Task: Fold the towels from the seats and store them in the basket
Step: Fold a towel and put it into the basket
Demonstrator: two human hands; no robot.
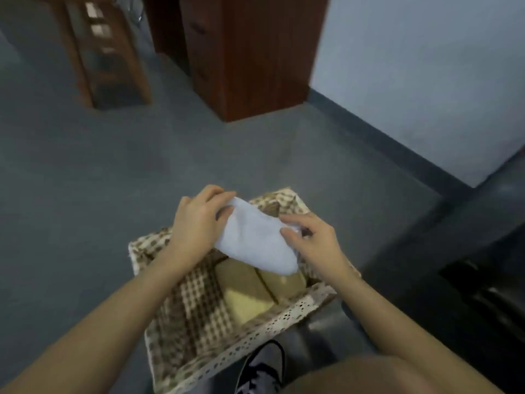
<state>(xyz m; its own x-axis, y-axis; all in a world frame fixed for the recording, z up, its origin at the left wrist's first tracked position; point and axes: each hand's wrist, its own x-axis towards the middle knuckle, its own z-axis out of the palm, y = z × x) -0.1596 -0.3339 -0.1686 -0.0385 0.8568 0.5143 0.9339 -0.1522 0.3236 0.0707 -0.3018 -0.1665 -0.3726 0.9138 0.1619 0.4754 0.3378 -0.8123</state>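
A folded white towel (255, 237) hangs just above the basket, held from both sides. My left hand (196, 220) grips its far left end, thumb under and fingers over. My right hand (312, 237) pinches its right edge. Below it stands the basket (170, 331), lined with brown-and-cream checked cloth and a lace rim. Inside lie folded towels: a tan one (244, 280) and a pale yellow one (244, 305), side by side against the right wall.
Grey carpet (85, 180) surrounds the basket. A dark red wooden cabinet (250, 58) and a lighter wooden shelf unit (105, 58) stand at the back. A black seat (454, 265) is at the right, and my grey shoe (261, 365) sits at the basket's near edge.
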